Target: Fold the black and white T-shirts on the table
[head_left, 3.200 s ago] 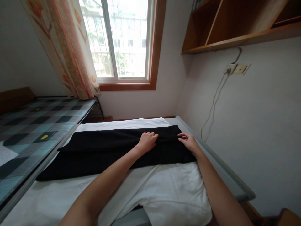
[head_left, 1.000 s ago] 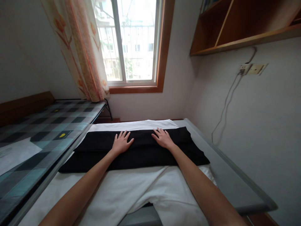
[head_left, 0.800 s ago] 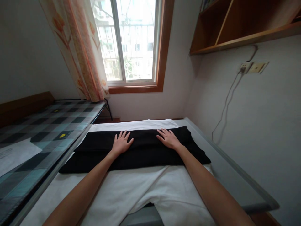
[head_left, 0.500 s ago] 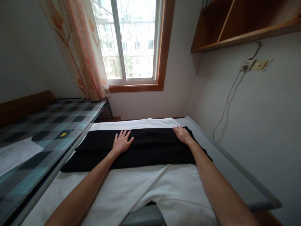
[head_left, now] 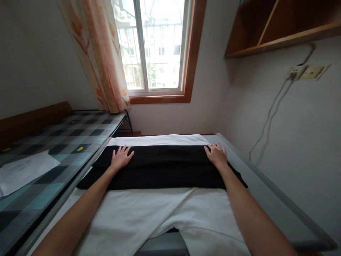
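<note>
A folded black cloth garment [head_left: 165, 170] lies lengthwise across a white cloth [head_left: 138, 209], which spreads toward me and shows again as a strip beyond the black one. My left hand [head_left: 121, 157] rests flat on the left part of the black cloth, fingers spread. Over at its far right corner, my right hand [head_left: 217, 155] lies palm down with the fingers stretched out, near the cloth's far edge. Neither hand grips anything. Under both cloths is a grey flat surface [head_left: 261, 199] with a raised rim.
On the left stands a bed with a checked mattress [head_left: 61, 149] and a sheet of paper [head_left: 29, 170]. Behind are a window [head_left: 162, 53] and a flowered curtain [head_left: 103, 60]. A wooden shelf [head_left: 287, 41] and a socket with a cord [head_left: 297, 73] are on the right wall.
My left hand has slid left over the black cloth, and my right hand has shifted slightly right. The hands are farther apart. The view has turned a little to the left.
</note>
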Tool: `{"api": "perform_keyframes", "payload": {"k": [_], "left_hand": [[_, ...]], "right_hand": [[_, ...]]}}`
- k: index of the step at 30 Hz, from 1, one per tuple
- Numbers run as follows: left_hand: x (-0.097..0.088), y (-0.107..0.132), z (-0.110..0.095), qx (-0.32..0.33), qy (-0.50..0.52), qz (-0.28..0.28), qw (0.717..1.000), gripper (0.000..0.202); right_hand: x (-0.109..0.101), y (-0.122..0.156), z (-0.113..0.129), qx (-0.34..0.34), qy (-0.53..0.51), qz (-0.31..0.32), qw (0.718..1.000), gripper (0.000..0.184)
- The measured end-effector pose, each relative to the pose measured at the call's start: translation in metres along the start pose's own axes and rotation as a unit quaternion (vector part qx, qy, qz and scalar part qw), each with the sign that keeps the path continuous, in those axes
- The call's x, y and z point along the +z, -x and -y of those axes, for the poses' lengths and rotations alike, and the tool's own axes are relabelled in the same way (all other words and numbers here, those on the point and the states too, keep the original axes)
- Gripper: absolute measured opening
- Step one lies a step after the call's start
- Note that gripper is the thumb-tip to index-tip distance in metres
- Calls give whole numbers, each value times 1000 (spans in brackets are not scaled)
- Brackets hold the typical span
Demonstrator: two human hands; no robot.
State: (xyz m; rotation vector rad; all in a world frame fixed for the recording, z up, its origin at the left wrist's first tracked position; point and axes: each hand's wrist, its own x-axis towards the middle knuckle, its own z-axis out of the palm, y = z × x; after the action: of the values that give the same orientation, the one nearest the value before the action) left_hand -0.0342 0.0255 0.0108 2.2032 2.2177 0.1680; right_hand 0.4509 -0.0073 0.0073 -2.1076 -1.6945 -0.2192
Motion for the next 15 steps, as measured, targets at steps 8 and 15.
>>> {"api": "perform_keyframes", "payload": {"k": [8,15], "left_hand": [[-10,-12,48,1,-59,-6,998,60],[-23,-29,85,8,-94,25,995,57]], "right_hand": [[-3,17,58,-170,-111,6,979,47],[5,18,57,-166,-122,56,977,46]]}}
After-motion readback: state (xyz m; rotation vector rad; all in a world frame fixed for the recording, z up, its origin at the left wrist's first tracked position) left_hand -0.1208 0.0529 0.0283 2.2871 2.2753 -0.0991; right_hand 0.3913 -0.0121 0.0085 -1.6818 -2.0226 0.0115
